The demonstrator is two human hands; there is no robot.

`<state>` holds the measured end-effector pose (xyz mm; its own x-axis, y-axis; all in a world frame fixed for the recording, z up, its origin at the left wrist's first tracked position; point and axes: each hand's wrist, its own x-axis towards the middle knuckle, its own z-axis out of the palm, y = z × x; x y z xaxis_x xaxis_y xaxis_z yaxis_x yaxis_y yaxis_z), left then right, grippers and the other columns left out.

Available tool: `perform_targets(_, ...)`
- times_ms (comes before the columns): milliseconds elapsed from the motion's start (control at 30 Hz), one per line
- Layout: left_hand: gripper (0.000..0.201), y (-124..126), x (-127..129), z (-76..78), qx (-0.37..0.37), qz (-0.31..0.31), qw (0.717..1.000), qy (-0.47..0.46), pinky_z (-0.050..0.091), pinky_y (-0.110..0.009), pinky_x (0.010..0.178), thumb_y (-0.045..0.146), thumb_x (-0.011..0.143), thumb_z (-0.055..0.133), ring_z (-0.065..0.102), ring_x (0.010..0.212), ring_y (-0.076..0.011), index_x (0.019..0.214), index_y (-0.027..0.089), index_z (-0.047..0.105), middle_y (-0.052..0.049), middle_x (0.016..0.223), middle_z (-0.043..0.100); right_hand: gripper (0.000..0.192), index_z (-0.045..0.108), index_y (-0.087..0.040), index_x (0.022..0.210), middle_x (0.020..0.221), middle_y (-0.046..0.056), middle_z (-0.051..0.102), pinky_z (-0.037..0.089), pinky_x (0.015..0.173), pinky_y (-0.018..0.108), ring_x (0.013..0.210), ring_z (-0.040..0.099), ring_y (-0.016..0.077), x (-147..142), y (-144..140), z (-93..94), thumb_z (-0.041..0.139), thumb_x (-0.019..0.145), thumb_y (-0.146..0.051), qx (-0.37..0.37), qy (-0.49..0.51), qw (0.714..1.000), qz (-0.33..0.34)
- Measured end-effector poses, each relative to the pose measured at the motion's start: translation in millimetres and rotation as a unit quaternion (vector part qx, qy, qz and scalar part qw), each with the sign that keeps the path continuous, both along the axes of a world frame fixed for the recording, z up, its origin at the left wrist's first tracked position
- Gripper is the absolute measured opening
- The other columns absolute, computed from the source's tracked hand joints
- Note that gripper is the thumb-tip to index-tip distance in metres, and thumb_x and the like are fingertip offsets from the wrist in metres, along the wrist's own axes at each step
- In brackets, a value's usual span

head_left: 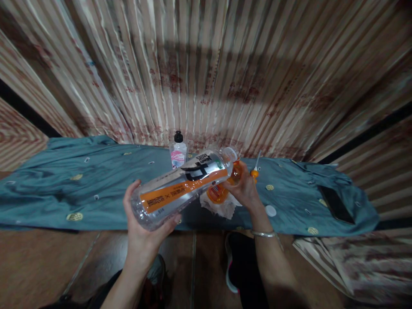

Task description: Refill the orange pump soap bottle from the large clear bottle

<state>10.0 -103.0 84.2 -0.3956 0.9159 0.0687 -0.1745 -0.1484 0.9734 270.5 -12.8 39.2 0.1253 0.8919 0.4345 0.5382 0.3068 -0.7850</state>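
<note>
Head view: left hand [141,231] wraps the base of a large clear bottle with an orange label [182,186], tilted, long axis running up and right, open mouth toward the right hand [246,189]. Right hand grips a small orange bottle [236,171] right at that mouth, touching or just under it. Both sit over crumpled tissue [222,206] on the teal cloth [80,180]. White cap [271,210] lies just right of the wrist; black-capped sanitizer bottle [178,152] stands behind.

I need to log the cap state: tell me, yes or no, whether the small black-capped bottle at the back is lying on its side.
No, the small black-capped bottle stands upright on the teal cloth.
</note>
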Motion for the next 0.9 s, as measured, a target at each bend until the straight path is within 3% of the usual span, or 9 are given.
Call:
perform_targets(367,0.119,2.6,-7.6,-3.2,0.01,-0.015,0.998,0.063,0.067,-0.039,0.081,0.017,0.042,0.099,0.074,0.102,-0.0285,0.146,0.028,0.042,-0.008,0.121,0.068,0.078,0.05,-0.023,0.137,0.12,0.013,0.078,0.063,0.1,0.056,0.109,0.077,0.033,-0.9,-0.6,2.1,0.085,0.075,-0.055,-0.004,0.006,1.0,0.0)
perform_targets(667,0.115,-1.0,-1.0,3.4,-0.005,0.009,0.999,0.049,0.064,-0.035,0.085,0.02,0.045,0.099,0.07,0.102,-0.0243,0.146,0.029,0.045,-0.006,0.122,0.067,0.077,0.048,-0.023,0.137,0.121,0.014,0.078,0.063,0.102,0.055,0.112,0.077,0.0334,0.6,0.0,-0.1,0.084,0.077,-0.054,-0.006,0.003,1.0,0.011)
perform_targets(900,0.113,-1.1,-1.4,3.4,0.003,0.018,0.998,0.061,0.062,-0.035,0.087,0.022,0.046,0.099,0.07,0.101,-0.023,0.146,0.028,0.046,-0.004,0.119,0.067,0.076,0.05,-0.02,0.133,0.117,0.015,0.078,0.064,0.095,0.058,0.104,0.078,0.0349,-0.9,-0.7,1.8,0.082,0.077,-0.06,0.016,-0.024,1.0,-0.01)
